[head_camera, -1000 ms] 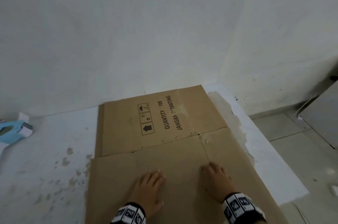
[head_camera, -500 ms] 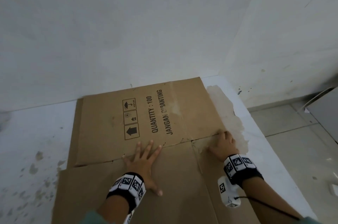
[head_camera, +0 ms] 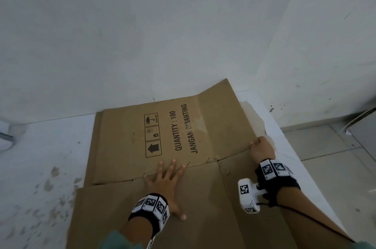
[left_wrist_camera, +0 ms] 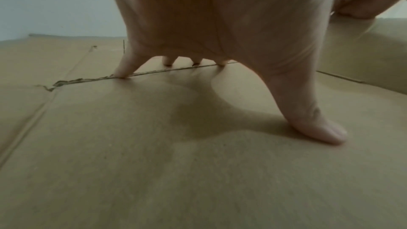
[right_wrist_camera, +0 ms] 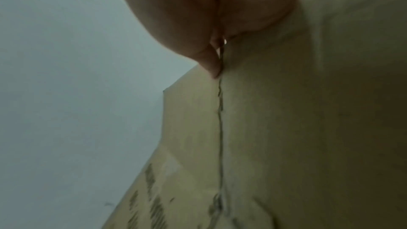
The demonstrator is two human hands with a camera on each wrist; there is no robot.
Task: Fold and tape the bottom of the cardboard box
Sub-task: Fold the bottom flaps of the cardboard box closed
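Observation:
A flattened brown cardboard box (head_camera: 122, 141) with black print lies on a white table (head_camera: 40, 147). My left hand (head_camera: 166, 175) rests flat with spread fingers on the crease between the printed panel and the near panel; its fingertips (left_wrist_camera: 121, 74) touch that torn crease line. My right hand (head_camera: 259, 147) grips the right edge of the printed panel, whose right part is lifted off the table. In the right wrist view the fingers (right_wrist_camera: 211, 65) pinch the cardboard (right_wrist_camera: 286, 128) at the slit.
White walls stand close behind and to the right. The table's right edge (head_camera: 289, 147) drops to a tiled floor (head_camera: 329, 147). A pale object (head_camera: 4, 132) sits at the far left. Stains mark the tabletop at the left.
Both hands moved forward from the near panel to the crease. The right hand took hold of the panel's right edge and lifted it; the left hand spread flat on the crease.

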